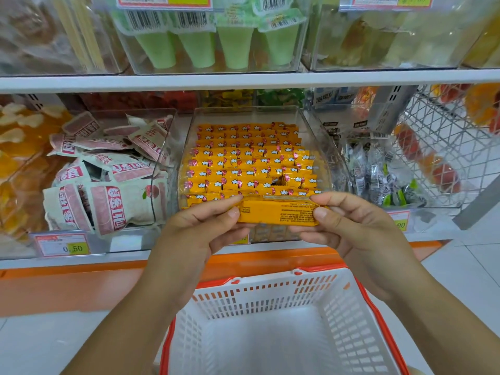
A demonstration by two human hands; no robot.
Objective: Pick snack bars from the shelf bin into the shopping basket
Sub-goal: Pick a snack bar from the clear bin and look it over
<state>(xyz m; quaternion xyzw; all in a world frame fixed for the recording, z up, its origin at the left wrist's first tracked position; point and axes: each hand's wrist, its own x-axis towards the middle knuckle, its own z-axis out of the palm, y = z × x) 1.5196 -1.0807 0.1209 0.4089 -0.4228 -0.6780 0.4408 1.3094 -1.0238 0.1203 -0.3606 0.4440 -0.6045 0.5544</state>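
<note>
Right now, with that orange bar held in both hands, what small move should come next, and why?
Probably lower the bar into the basket and let go. The left hand and right hand each pinch one end, the bar looks clear of the bin, and the basket sits open just below, with no bars visible in it.

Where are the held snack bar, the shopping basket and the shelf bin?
snack bar (278, 215): head view, middle of its printed back.
shopping basket (270, 293): head view, far white wall.
shelf bin (324, 147): head view, clear right wall.
</note>
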